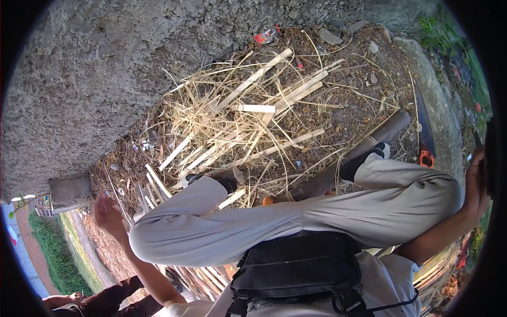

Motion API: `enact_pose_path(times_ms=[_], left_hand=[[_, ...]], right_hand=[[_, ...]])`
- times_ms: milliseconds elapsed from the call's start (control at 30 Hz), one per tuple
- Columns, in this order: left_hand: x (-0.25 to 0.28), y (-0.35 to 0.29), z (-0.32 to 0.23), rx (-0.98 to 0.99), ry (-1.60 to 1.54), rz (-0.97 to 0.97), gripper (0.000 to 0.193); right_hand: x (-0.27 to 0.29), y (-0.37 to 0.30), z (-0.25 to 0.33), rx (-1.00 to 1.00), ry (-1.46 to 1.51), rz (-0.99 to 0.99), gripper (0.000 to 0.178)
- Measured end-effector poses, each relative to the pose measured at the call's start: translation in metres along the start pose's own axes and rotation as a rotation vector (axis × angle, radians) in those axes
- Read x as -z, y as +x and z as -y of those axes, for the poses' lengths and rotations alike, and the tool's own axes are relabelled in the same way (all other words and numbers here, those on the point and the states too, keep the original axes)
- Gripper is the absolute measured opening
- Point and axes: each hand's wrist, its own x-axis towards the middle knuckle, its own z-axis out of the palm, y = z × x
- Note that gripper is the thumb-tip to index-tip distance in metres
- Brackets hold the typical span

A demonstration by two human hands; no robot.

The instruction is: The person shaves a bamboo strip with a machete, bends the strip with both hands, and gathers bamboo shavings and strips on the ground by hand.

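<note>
My left hand is raised beyond my left knee, fingers loosely bent and slightly apart, with nothing visible in it. At the right rim, my right hand is beside my right knee, its fingers against a dark object that the picture's edge cuts off; its kind cannot be made out. A dark brown bamboo pole lies slantwise on the ground under my feet. Ahead of me, pale split bamboo strips lie over a tangle of thin shavings. A handsaw with an orange handle rests right of the pole.
A rough grey wall rises at the far left, and a stone ledge runs along the right. Cut poles lie behind me. Another person in dark clothes is at the lower left. A red wrapper lies near the wall.
</note>
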Motion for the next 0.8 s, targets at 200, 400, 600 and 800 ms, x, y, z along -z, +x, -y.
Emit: enact_pose_path(times_ms=[200, 400, 600, 800], left_hand=[[-0.064, 0.059, -0.140, -0.765, 0.115, 0.147, 0.016], [-0.236, -0.001, -0.173, -1.290, 0.657, 0.949, 0.028], [-0.373, -0.155, -0.058, -1.029, 0.605, 1.568, 0.024], [-0.369, -0.252, 0.038, -0.957, 0.692, 1.369, 0.030]], right_hand=[[0.012, 0.012, -0.028, -0.202, -0.017, 0.181, 0.006], [0.006, 0.012, -0.038, -0.290, -0.078, 0.148, 0.011], [-0.014, 0.002, -0.057, -0.266, 0.002, 0.087, 0.009], [-0.025, -0.008, -0.074, -0.308, 0.006, 0.059, 0.017]])
